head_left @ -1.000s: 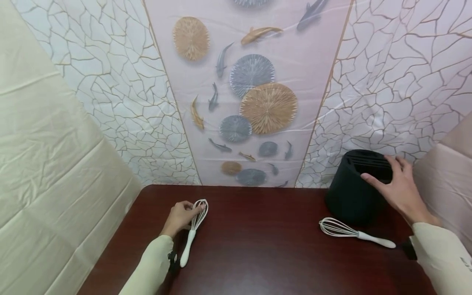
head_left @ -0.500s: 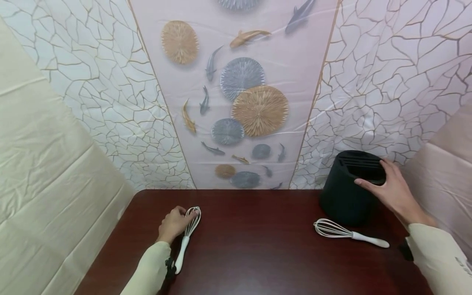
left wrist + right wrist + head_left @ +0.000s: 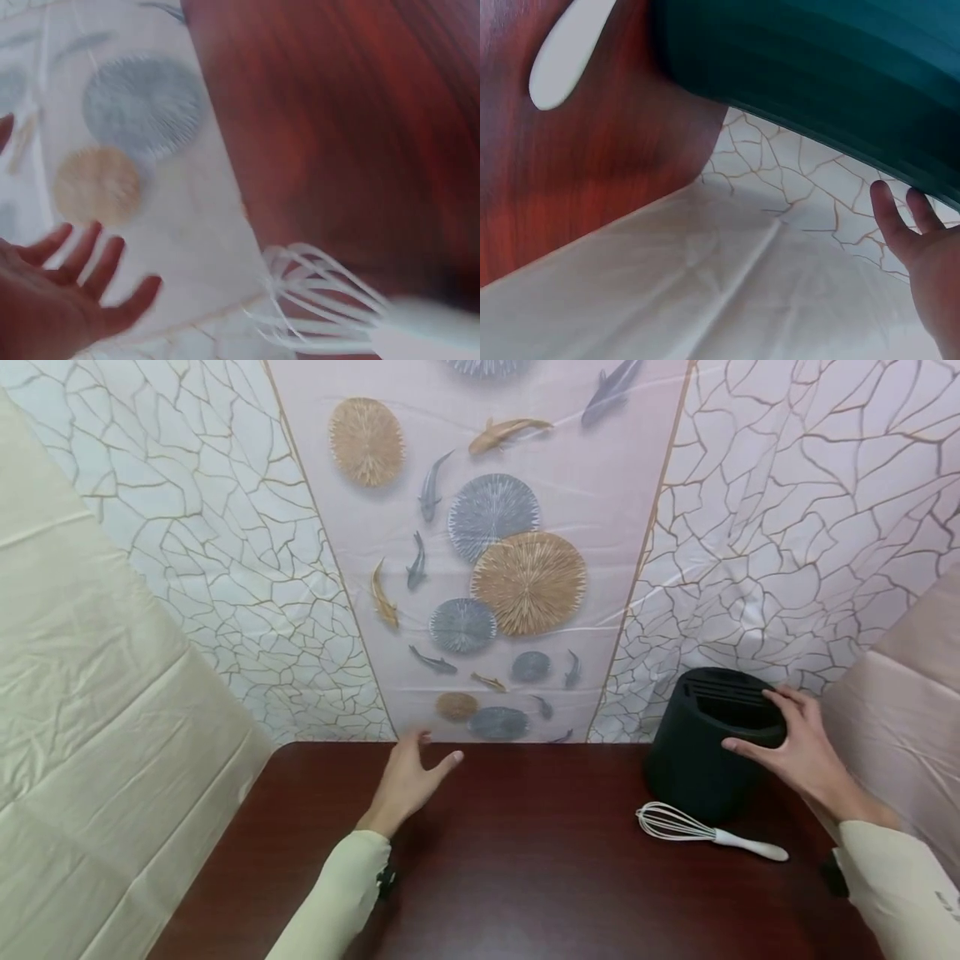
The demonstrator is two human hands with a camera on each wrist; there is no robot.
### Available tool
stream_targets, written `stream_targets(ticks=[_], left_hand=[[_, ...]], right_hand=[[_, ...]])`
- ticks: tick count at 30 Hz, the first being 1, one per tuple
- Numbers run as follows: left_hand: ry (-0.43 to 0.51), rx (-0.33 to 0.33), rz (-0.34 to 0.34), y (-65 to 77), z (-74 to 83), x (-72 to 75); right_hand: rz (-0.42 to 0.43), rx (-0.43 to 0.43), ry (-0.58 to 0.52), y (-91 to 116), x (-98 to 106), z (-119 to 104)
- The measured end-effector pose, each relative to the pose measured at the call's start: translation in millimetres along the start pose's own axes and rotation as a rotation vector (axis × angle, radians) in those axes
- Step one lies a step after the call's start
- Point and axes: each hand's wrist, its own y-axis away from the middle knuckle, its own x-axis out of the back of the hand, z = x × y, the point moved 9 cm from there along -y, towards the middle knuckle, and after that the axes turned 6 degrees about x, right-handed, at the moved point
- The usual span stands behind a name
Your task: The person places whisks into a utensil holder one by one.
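Observation:
My left hand (image 3: 407,781) is held over the left part of the table, thumb and fingers spread with nothing between them. In the left wrist view a white-handled whisk (image 3: 322,307) lies near that hand, apart from its fingers; in the head view the arm hides it. At the right, my right hand (image 3: 810,756) grips the upper rim of a black utensil holder (image 3: 686,764), thumb on the near side and fingers on the right side. Narrow slots and one wide opening show in the holder's top. A second whisk (image 3: 701,833) lies in front of it, handle to the right.
The dark red-brown table (image 3: 525,860) meets a patterned cloth backdrop (image 3: 510,610) at its back edge. Pale cloth walls stand on the left (image 3: 120,735) and right (image 3: 892,727).
My left hand has let go of the left whisk's wire head and moved up and right. The right hand stays on the holder, which has turned or tilted slightly.

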Motion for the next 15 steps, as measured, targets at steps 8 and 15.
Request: stream_targets(ticks=[8,15], left_hand=[[0.119,-0.238,-0.159,8.6,61.4,-37.0],[0.101,-0.334,-0.233,17.5,94.2,-58.1]], right_hand=[[0.072,0.026,-0.064,9,-4,-1],[0.064,0.01,-0.07,5,-11,-8]])
